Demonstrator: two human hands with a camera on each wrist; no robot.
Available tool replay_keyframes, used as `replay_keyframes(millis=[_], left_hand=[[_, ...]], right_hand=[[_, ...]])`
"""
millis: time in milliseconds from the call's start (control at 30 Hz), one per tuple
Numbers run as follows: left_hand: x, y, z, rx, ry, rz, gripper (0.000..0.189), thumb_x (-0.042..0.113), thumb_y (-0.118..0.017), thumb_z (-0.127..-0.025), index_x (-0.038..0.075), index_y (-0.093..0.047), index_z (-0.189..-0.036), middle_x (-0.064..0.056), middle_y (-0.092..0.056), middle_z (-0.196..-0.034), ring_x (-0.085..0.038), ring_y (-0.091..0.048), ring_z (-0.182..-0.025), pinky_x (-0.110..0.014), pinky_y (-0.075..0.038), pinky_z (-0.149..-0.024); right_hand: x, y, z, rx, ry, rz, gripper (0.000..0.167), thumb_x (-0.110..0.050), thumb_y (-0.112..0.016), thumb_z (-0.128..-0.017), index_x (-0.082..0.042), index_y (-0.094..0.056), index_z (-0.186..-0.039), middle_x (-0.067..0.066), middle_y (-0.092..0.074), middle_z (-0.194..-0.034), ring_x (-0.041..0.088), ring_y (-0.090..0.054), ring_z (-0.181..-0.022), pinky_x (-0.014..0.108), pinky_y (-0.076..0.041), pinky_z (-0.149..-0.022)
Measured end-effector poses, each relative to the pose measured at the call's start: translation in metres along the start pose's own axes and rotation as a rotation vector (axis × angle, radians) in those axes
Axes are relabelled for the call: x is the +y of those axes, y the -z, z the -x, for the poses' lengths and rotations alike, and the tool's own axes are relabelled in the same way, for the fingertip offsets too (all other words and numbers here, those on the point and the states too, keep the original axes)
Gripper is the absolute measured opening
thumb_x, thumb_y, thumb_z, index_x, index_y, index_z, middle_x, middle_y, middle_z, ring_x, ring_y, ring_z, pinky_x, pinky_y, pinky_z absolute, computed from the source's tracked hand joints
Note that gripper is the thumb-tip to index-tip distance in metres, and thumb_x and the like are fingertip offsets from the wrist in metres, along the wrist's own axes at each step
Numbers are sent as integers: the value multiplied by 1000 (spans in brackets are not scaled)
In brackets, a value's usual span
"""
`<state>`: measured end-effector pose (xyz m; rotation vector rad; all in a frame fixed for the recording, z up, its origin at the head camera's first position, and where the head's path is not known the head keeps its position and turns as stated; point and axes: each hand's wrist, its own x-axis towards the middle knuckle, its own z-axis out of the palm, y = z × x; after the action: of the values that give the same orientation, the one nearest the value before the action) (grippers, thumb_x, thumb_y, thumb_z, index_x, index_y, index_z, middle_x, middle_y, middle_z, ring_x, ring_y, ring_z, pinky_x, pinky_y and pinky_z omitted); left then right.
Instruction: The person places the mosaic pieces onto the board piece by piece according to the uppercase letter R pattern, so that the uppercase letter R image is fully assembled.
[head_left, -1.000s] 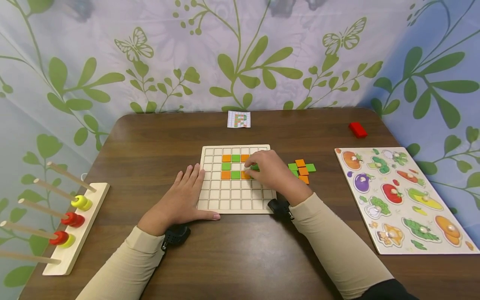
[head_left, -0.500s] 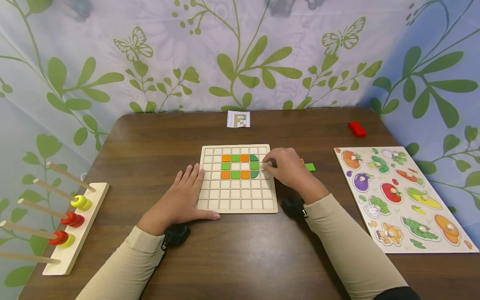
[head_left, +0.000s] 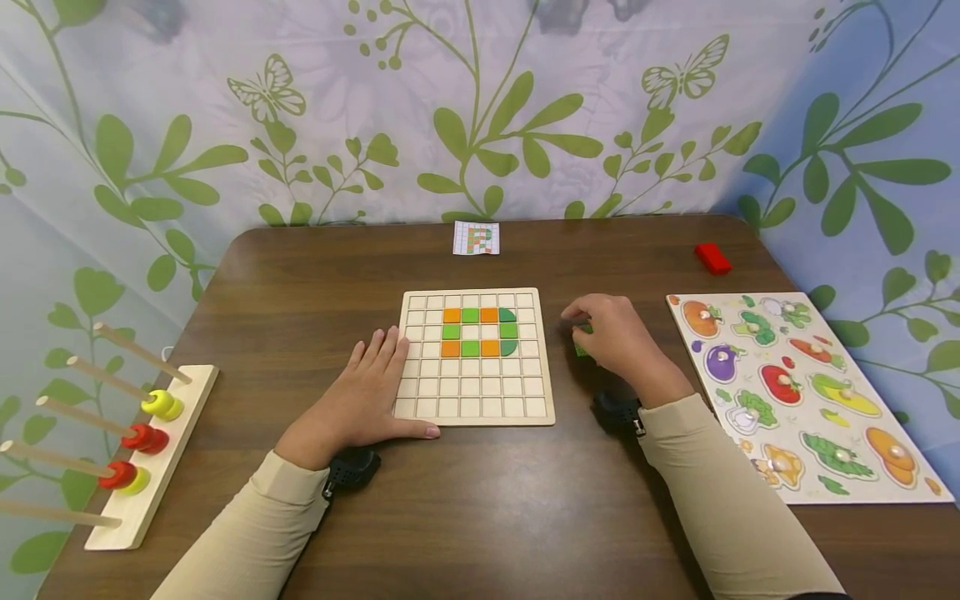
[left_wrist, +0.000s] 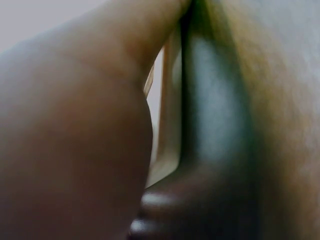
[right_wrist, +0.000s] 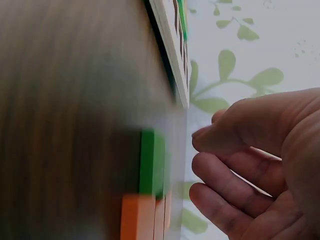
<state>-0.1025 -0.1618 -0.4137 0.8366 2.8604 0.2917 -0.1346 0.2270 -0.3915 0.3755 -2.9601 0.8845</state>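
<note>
Leaf-print backdrop behind dark wooden table.

Rounded black wrist casing, with small dark buckle at left edge. Just beside casing, wide smooth beige cuff; below-left of casing, long plain beige fabric sleeve; above casing, bare left hand. Well right of casing, bare right hand and matching long beige sleeve, lightly creased, with second rounded black casing and second dark buckle. Far lower right of first casing, narrow black edge at sleeve's end.
</note>
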Motion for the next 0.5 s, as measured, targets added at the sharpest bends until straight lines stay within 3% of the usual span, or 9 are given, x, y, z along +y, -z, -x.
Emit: replay_keyframes(millis=[267, 500], left_hand=[[0, 1, 0, 2, -6, -10, 146, 96, -61, -72, -8, -17, -164, -29, -11, -170, -46, -10, -156, -61, -13, -122], [1, 1, 0, 1, -8, -13, 146, 95, -61, -72, -8, -17, -164, -29, -10, -170, -46, -10, -156, -61, -13, -122]], right_hand=[[17, 15, 6, -8, -116, 29, 30, 7, -72, -92, 1, -75, -121, 20, -70, -122, 41, -62, -110, 58, -52, -96], [24, 24, 7, -62, -149, 48, 33, 6, -73, -90, 2, -74, -122, 23, -66, -126, 43, -60, -117, 61, -46, -103]])
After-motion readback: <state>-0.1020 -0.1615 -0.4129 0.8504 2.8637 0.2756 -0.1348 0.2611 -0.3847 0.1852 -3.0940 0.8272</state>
